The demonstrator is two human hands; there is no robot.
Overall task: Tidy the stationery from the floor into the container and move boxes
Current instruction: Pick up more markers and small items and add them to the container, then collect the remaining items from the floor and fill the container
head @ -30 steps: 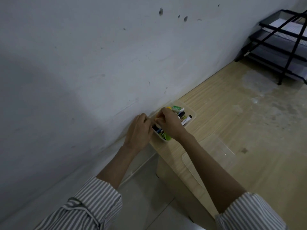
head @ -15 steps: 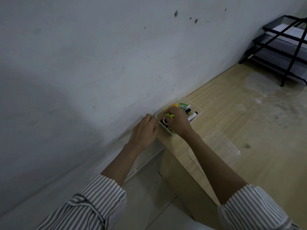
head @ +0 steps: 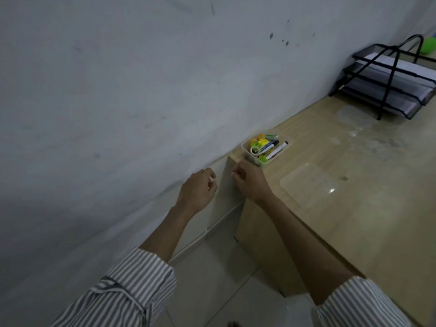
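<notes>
A clear plastic container [head: 284, 151] sits at the near left corner of the wooden desk [head: 368, 197], against the wall. Inside lie markers [head: 276, 149], a tape roll [head: 255, 150] and several yellow and green pieces. My right hand [head: 250, 182] hovers just in front of the container at the desk's corner, fingers loosely curled, holding nothing. My left hand [head: 199, 188] hangs beside it over the gap by the wall, also loosely curled and empty. A clear lid [head: 309, 182] lies flat on the desk to the right of the container.
A black mesh paper tray [head: 389, 86] with white sheets stands at the desk's far end. A green object [head: 428, 47] shows behind it. The grey wall [head: 141, 90] runs along the left. A thin white cable [head: 207, 230] runs along the tiled floor [head: 212, 279].
Both hands have pulled back from the container towards me and let go of it. The view has risen, so the container and paper tray now show in full.
</notes>
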